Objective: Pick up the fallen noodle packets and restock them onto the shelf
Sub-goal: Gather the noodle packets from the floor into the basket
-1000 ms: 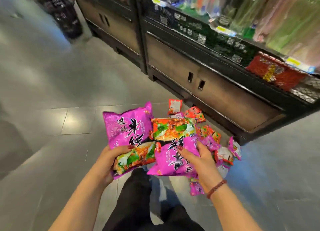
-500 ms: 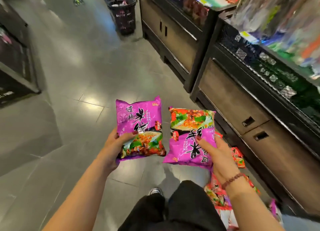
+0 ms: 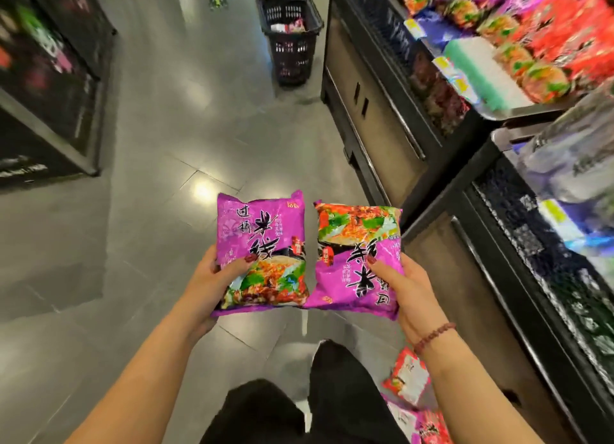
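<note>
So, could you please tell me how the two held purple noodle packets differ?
The left purple plastic noodle packet has its lettering upright, food photo nearest the person; the right purple plastic noodle packet is upside down, photo farthest. The left hand grips the first at its left edge, the right hand the second at its right. Both share one printed design.

Light: bright, from overhead | glare: white spot on glossy floor (image 3: 202,191) | blur: shelf (image 3: 531,107) at right, dark rack (image 3: 50,78) at left smeared | focus: packets (image 3: 260,244) at centre sharp | edges: straight lines bend
</note>
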A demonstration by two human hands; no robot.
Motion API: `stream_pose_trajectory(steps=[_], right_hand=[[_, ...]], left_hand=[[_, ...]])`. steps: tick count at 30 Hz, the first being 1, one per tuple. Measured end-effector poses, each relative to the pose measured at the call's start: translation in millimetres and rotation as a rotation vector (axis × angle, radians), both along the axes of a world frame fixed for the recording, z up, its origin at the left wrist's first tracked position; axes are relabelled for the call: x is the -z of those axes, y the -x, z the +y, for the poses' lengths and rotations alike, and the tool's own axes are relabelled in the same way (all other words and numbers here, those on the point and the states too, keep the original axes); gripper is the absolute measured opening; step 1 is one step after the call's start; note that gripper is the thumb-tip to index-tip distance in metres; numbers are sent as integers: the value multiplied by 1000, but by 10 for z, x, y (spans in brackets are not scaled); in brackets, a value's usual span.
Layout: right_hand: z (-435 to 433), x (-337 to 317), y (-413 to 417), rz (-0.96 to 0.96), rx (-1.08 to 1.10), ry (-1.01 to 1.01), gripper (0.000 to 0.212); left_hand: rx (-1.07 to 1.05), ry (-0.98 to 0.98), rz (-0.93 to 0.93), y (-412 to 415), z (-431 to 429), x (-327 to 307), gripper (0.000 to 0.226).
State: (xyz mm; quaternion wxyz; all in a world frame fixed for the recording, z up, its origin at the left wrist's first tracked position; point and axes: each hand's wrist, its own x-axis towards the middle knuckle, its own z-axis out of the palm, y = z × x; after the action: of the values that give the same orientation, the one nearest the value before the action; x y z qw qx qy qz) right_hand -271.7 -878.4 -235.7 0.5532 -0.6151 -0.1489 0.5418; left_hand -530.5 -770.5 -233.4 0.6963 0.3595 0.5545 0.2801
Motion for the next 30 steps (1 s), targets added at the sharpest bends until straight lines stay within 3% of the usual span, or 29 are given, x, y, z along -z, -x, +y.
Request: stream_pose_trajectory(steps=[3,9,16,21,27,30], right_hand=[[537,-54,-350,-20,-55,-4,28],[1607,32,-800,-5,-120,13,34],[3283,170,-1230,-12,-135,52,32],[4492,74,-1477,-19,-156,86,43],[5756,78,-1875,-36,-185,91,27],[6453,136,-2147,-19,-195,90,28]], left_hand=[[-11,-21,16,-316,418,-62,48],[-94,7,18,-733,1376,6,42],[-89,27,-23,-1159,2985,246,38],[-78,106,-41,-1405,4178,233,45],[-95,110,-53,-1813,5411,231,40],[-122,80,-91,-2074,6030,282,51]])
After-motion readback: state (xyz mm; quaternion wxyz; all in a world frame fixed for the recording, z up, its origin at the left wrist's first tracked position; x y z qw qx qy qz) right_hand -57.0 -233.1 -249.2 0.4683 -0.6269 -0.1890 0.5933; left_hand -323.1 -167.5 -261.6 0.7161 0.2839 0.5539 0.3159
